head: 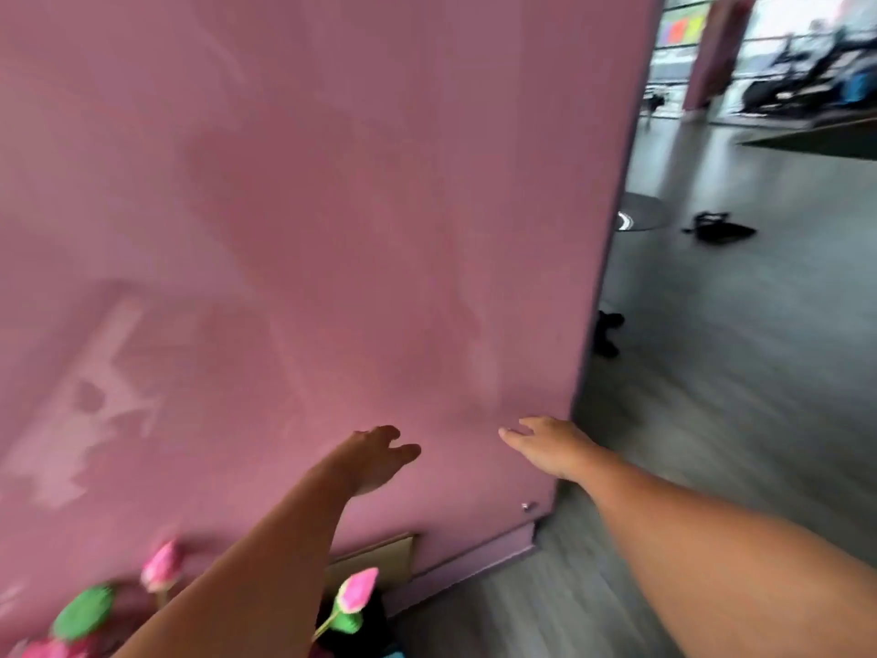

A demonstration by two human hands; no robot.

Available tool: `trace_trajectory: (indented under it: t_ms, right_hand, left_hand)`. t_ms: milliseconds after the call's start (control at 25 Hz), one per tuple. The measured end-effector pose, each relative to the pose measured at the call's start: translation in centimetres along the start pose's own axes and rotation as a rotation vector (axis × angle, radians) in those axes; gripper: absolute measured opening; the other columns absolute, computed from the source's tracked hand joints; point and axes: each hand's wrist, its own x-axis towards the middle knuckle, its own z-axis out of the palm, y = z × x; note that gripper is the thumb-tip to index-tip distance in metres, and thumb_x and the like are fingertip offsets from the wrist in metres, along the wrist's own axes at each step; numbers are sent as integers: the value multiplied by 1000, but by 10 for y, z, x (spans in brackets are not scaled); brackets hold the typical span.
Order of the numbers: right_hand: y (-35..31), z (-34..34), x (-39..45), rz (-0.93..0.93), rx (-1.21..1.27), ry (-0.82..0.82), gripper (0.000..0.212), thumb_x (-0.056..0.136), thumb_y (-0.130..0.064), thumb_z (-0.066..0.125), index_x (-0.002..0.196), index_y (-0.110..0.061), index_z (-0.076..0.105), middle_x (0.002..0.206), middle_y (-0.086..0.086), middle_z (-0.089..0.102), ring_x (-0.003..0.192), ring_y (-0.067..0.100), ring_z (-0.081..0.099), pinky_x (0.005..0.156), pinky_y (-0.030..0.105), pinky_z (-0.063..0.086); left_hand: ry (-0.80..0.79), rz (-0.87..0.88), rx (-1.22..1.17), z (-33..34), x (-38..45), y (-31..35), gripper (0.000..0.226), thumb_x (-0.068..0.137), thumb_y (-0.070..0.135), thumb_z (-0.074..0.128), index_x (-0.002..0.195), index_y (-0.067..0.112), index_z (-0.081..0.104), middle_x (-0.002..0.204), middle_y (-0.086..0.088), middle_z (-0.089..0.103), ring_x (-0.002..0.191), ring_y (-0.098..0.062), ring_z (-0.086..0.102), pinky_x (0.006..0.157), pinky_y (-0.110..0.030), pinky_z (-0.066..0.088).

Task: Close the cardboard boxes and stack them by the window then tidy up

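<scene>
Pink artificial flowers (161,566) with green leaves crowd the lower left corner, standing just in front of a broad pink wall (332,206) that fills most of the view; the picture is blurred, as from a turning head. A sliver of brown cardboard (375,560), possibly a box flap, shows at the foot of the wall behind the left forearm, though too little is visible to say whether it is one of the boxes to be closed. No other box is in view, and neither hand carries one.

The left hand (375,460) reaches forward with fingers loosely curled and nothing in it. The right hand (553,444) stretches beside it near the wall's corner, fingers spread flat and empty. Both arms appear extended for balance or in readiness to reach, judging by the open postures.

Past the corner, grey floor (712,372) runs to bright windows (802,45) at upper right, the likely stacking place. A dark object (719,227) lies on the floor well apart from the hands, perhaps something for the tidying.
</scene>
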Motion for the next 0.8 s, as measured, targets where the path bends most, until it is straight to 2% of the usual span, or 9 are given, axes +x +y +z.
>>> trace_trajectory:
  t_ms: [160,320,480,600,680,800]
  right_hand:
    - [79,-33,-10,194,48,116,77,92,-71,41,149,-19,46,154,4,46,140,27,45,109,34,36]
    - [159,-62,-15,398,129,190,79,89,-73,42,150,-23,45,153,-1,48,140,24,44,110,33,35]
    - [239,-109,4,465,186,259,67,94,-65,48,138,-15,57,146,9,55,134,25,51,109,33,41]
    - [283,-150,24,514,237,306,71,92,-67,50,140,-15,56,146,11,55,134,27,52,107,32,40]
    - [307,-176,43,524,240,334,73,92,-67,50,142,-14,55,146,10,55,135,27,51,107,32,39]
    - [337,-216,80,517,255,342,72,94,-65,50,141,-12,55,147,11,54,136,27,50,110,33,40]
  left_hand:
    - [-108,234,75,29,58,90,73,93,65,49,152,24,38,154,-9,42,140,-28,40,113,-36,34]
    - [-215,373,135,65,109,180,72,93,67,46,151,24,40,157,-6,40,142,-26,38,114,-34,29]
    - [-282,471,126,96,157,277,71,94,64,49,149,21,42,155,-4,42,141,-24,40,112,-31,30]
    - [-303,492,137,113,191,347,73,90,68,49,149,26,43,152,1,45,138,-22,43,107,-32,33]
    - [-302,494,121,120,214,389,74,87,70,49,147,27,45,149,1,48,135,-23,46,100,-30,35]
    - [-320,507,88,126,258,447,81,81,75,48,147,28,45,149,0,47,133,-23,47,98,-31,35]
